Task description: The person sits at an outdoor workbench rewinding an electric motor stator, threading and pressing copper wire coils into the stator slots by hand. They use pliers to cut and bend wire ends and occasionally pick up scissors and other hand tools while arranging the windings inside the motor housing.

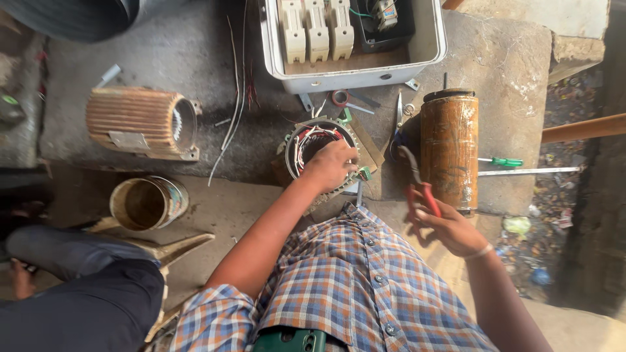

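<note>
Motor stator (317, 145) with its wire coils sits on the concrete slab (195, 58), right in front of your checked shirt. Your left hand (331, 164) rests on its rim, fingers curled down over the windings and touching them. Your right hand (450, 228) is closed around the red handles of a pair of pliers (417, 182), held up just beside a rusty brown cylinder (448, 151). Behind the stator stands an open grey switch box (355, 39). Off to the left lie a ribbed motor housing (140, 122) and an old tin can (147, 203).
</note>
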Tool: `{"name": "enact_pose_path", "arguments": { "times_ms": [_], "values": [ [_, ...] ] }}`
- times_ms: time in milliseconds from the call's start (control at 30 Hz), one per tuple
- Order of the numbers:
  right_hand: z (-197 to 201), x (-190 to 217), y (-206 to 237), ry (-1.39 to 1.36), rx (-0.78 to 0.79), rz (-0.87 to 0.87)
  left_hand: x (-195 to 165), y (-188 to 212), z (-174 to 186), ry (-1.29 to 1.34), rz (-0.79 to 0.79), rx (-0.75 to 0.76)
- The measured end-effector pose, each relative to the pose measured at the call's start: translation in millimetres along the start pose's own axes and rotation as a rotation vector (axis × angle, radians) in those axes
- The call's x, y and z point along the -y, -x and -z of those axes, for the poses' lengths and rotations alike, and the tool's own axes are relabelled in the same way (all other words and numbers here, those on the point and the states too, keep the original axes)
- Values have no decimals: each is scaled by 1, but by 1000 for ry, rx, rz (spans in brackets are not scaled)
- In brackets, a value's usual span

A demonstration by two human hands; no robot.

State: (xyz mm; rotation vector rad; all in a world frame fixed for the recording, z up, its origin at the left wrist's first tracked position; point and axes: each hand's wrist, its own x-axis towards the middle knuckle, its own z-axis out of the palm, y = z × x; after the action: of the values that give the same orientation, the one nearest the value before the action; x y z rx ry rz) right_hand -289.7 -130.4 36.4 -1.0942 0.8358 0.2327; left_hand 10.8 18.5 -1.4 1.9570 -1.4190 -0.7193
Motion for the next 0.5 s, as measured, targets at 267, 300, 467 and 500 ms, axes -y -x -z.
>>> {"name": "enact_pose_path", "arguments": {
  "times_ms": [267, 300, 467, 500],
  "values": [
    [-44, 33, -32, 70, 92, -4, 38, 10, -6, 760, 193, -283],
    [-47, 36, -33, 65, 103, -15, 41, 9, -7, 895, 222, -319],
    [-65, 40, -59, 93, 225, -54, 50, 10, -10, 1020, 278, -402],
    [-68, 39, -65, 129, 240, -62, 51, 11, -9, 1039, 288, -413]
  ]
}}
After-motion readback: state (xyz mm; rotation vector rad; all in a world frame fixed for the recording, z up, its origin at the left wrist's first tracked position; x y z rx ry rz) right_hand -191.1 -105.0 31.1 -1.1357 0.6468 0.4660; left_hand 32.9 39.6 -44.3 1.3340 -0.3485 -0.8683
